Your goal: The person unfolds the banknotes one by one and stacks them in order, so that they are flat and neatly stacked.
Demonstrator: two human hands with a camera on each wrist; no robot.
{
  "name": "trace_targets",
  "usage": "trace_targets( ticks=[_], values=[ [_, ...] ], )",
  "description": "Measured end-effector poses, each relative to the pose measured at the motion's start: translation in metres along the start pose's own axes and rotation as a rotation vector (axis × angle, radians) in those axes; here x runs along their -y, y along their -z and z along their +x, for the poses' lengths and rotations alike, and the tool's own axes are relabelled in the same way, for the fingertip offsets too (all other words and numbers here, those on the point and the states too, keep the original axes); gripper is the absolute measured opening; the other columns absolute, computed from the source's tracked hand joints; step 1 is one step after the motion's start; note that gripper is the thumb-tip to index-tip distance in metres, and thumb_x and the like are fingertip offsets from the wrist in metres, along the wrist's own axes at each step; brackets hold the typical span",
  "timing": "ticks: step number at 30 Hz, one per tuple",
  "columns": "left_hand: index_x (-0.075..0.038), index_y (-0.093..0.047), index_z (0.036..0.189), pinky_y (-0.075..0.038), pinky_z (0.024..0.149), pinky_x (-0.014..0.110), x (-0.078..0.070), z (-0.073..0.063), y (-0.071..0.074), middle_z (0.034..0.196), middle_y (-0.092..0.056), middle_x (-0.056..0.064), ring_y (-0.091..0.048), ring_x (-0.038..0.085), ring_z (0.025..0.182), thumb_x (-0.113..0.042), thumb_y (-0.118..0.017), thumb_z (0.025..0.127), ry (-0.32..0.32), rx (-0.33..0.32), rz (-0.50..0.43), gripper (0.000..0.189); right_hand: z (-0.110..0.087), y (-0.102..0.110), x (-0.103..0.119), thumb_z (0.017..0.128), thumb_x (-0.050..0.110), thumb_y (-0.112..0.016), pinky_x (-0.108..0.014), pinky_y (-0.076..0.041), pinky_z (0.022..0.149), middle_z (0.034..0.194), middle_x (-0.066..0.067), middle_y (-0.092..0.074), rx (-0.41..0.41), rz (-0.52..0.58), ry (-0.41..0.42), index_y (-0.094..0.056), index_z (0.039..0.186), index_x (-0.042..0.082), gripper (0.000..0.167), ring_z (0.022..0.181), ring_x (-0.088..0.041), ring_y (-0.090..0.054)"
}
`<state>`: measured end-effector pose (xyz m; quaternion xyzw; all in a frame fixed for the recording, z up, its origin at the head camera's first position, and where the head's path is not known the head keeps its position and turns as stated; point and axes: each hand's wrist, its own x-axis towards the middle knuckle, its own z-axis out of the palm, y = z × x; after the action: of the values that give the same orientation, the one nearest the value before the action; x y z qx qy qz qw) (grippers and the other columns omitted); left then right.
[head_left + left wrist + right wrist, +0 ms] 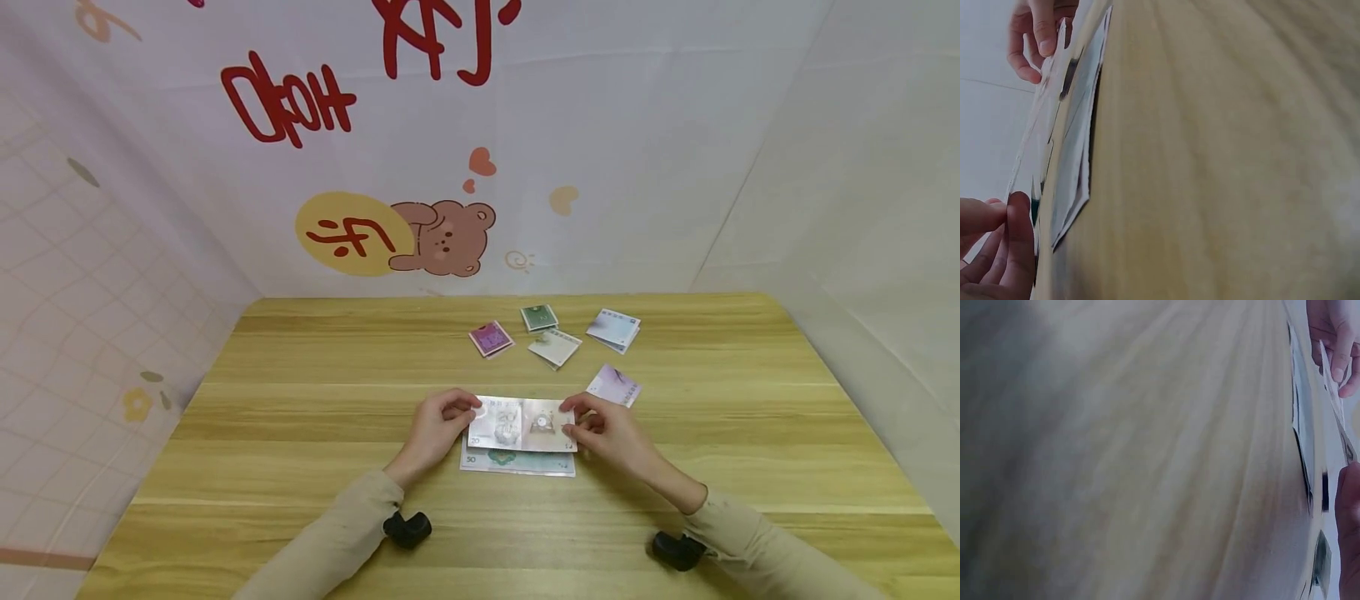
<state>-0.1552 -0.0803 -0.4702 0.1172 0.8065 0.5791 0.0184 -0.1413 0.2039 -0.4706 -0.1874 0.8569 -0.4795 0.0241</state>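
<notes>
Both hands hold a pale banknote marked 20 (522,425) by its two ends, with a crease down its middle. The left hand (438,429) pinches the left end between thumb and fingers. At the opposite end, the right hand (609,433) has the same kind of pinch. Below it on the table lies a greenish banknote marked 50 (517,463), its upper part hidden by the 20 note. In the left wrist view the held note stands raised off the table, and the 50 note (1079,144) looks folded, its layers slightly parted.
Several folded banknotes lie farther back: a magenta one (491,339), a dark green one (538,317), a beige one (555,347) and a pale blue one (613,327). A pale purple note (615,385) sits just behind the right hand. A printed cloth wall (600,125) rises behind the wooden table (300,433).
</notes>
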Motion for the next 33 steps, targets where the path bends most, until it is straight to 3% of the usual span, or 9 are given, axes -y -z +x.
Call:
trace_targets(
  ticks=[12, 18, 33],
  values=[
    [0.003, -0.068, 0.095, -0.052, 0.06, 0.023, 0.003, -0.008, 0.005, 0.082, -0.066, 0.01, -0.061, 0.015, 0.067, 0.011, -0.064, 0.085, 0.007, 0.081, 0.089, 0.013, -0.002, -0.003, 0.001, 0.081, -0.004, -0.073, -0.023, -0.049, 0.053, 0.075, 0.001, -0.058, 0.003, -0.045, 0.119, -0.066, 0.1, 0.003, 0.022, 0.064, -0.007, -0.056],
    [0.004, -0.068, 0.094, -0.052, 0.057, 0.023, 0.002, -0.01, 0.006, 0.08, -0.065, 0.009, -0.06, 0.014, 0.064, 0.011, -0.065, 0.084, 0.002, 0.119, 0.121, 0.013, -0.003, -0.005, 0.002, 0.081, -0.004, -0.072, -0.023, -0.05, 0.059, 0.077, 0.002, -0.057, 0.041, -0.079, 0.097, -0.067, 0.097, 0.003, 0.018, 0.067, -0.007, -0.055],
    [0.0, -0.068, 0.092, -0.05, 0.059, 0.022, 0.004, -0.006, 0.005, 0.078, -0.064, 0.004, -0.059, 0.011, 0.065, 0.009, -0.065, 0.084, 0.004, 0.147, 0.219, 0.012, -0.002, -0.01, 0.003, 0.079, -0.005, -0.072, -0.023, -0.049, 0.057, 0.073, 0.005, -0.056, 0.095, -0.148, 0.051, -0.066, 0.097, 0.002, 0.02, 0.065, -0.005, -0.054]
  ],
)
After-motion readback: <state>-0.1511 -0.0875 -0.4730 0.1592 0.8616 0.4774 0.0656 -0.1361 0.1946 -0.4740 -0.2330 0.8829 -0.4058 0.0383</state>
